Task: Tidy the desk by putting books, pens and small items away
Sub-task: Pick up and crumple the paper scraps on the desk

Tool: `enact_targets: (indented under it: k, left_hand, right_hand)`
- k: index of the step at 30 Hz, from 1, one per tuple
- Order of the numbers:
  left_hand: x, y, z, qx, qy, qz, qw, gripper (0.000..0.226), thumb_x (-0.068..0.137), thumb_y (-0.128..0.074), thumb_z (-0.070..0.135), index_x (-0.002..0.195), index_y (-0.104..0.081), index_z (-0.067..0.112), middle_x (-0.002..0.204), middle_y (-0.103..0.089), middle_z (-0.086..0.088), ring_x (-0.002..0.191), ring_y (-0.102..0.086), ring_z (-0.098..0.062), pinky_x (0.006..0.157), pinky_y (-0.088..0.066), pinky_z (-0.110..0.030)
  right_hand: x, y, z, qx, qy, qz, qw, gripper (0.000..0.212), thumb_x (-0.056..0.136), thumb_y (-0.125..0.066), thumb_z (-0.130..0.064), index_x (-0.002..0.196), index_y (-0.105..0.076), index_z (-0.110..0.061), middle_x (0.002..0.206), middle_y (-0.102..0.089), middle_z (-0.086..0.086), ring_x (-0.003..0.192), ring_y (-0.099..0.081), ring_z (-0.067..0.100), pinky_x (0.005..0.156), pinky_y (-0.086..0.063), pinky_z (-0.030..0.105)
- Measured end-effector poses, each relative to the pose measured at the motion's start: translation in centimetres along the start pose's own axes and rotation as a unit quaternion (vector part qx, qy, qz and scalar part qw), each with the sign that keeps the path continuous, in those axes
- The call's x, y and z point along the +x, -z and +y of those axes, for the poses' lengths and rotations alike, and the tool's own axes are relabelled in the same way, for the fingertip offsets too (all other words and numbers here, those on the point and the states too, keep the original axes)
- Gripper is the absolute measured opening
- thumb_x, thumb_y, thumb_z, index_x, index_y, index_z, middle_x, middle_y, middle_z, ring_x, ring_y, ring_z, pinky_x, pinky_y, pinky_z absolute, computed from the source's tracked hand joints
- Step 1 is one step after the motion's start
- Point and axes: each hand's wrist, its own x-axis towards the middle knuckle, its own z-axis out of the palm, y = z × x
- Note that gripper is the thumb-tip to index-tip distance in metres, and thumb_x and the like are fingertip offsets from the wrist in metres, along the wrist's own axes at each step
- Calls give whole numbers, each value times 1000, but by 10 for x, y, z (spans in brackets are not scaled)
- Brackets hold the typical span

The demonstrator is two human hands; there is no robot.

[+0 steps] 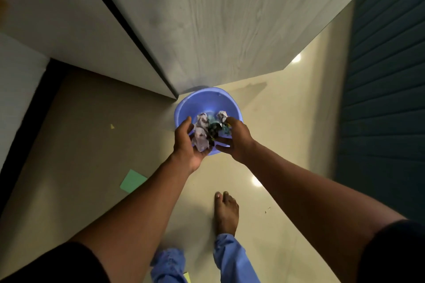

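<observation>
A blue plastic basin (pixel 202 96) stands on the floor at the corner of a pale wooden panel. Both hands are over it, side by side. My left hand (pixel 185 145) is cupped around a crumpled white paper (pixel 199 136), fingers curled at its far side. My right hand (pixel 239 142) curls over a dark and green crumpled wad (pixel 215 130) pressed between the two hands. Another crumpled white ball (pixel 222 116) shows just beyond my right fingers; whether it is held or lies in the basin I cannot tell.
The wooden panel (pixel 218 18) rises right behind the basin. A green paper sheet (pixel 133 180) and a small yellow scrap (pixel 112 126) lie on the floor to the left. My bare foot (pixel 226 211) stands behind the basin. A dark ribbed surface (pixel 386 99) lines the right.
</observation>
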Motion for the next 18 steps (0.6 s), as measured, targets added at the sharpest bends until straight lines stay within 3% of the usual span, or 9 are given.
enact_targets:
  k: [3, 7, 9, 13, 18]
  left_hand:
    - [-1, -1, -1, -4, -1, -8, 1000, 47, 97, -55, 51, 127, -67, 18, 121, -71, -10, 108, -68, -31, 84, -55, -44]
    - [-1, 0, -7, -29, 6, 5, 1000, 45, 100, -53, 48, 133, -62, 19, 119, -64, -4, 119, -60, -33, 110, -44, -54]
    - [-5, 1, -9, -37, 7, 4, 999, 42, 102, -52, 47, 133, -61, 20, 115, -64, -2, 119, -61, -34, 112, -43, -56]
    - [-20, 3, -9, -38, 13, 5, 999, 43, 102, -51, 46, 135, -62, 21, 127, -66, -7, 117, -64, -33, 111, -44, -55]
    - [-41, 11, -9, -36, 25, 21, 999, 52, 100, -52, 53, 141, -55, 23, 141, -57, -8, 130, -54, -36, 113, -42, -56]
  right_hand:
    - [8, 3, 3, -4, -24, 7, 1000, 39, 101, -59, -42, 128, -57, -14, 114, -61, 8, 119, -62, 37, 107, -49, 54]
    - [10, 10, 5, -11, -41, 0, 999, 27, 103, -54, -36, 119, -57, -14, 124, -55, 11, 117, -60, 39, 107, -48, 50]
    - [11, 12, 5, -19, -46, -1, 999, 23, 102, -55, -33, 109, -60, -12, 125, -55, 13, 109, -61, 38, 106, -49, 48]
    - [5, 9, 5, -27, -39, -8, 999, 43, 105, -50, -39, 138, -53, -11, 134, -57, 15, 105, -62, 36, 100, -51, 46]
    - [-19, 3, 0, -45, -25, -26, 998, 42, 107, -47, -39, 138, -52, -11, 126, -61, 12, 107, -61, 32, 100, -50, 44]
